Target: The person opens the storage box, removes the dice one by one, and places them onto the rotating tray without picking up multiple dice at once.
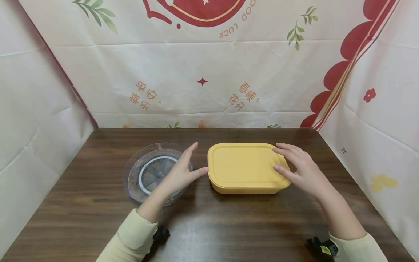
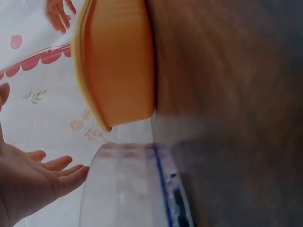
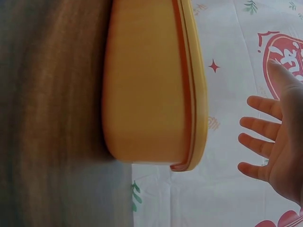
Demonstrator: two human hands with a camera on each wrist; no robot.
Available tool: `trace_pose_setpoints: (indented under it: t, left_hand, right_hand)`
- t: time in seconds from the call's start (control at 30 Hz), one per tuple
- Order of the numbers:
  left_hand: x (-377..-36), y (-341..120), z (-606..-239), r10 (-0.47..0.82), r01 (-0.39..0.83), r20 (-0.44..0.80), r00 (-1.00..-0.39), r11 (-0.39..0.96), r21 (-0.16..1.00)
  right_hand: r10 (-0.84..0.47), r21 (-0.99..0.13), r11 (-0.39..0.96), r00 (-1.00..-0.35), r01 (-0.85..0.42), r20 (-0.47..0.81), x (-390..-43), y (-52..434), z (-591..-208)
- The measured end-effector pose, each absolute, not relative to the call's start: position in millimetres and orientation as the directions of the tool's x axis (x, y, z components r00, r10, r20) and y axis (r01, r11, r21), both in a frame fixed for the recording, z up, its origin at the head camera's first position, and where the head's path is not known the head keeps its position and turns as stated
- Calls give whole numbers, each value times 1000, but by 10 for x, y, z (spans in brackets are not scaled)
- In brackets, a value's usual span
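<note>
A dark wood-grain table (image 1: 242,225) stands before white cloth hangings (image 1: 183,62) printed with red scallops (image 1: 355,40) and green leaves (image 1: 111,25).

Dark brown tabletop (image 1: 242,225) with wood grain running roughly side to side and a dull sheen on its nearer part. Directly on it stand a lidded yellow rectangular container (image 1: 243,167), long side toward the viewer, and, to its left and apart from it, a transparent round bowl (image 1: 132,178).
</note>
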State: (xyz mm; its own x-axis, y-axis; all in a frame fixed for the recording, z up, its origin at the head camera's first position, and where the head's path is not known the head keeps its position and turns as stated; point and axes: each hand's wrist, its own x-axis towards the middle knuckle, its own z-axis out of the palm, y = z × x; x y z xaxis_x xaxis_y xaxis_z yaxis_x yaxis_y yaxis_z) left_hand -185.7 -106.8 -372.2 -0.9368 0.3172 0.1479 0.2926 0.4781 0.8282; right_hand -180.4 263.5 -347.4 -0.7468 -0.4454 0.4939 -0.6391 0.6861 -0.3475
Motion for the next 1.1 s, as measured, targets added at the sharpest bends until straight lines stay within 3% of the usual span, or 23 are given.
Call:
trace_pose_setpoints:
  t: [0.5, 1.1]
  left_hand:
    - [-1807, -891, -3862, 267, 183, 100, -958, 306, 934]
    - [-1813, -785, -4052, 324, 86, 16, -946, 202, 976]
  right_hand:
    - [-443, -437, 690, -814, -577, 375, -1736, 2620, -3619]
    - [-536, -411, 655, -773, -634, 339, -1848, 2684, -3840]
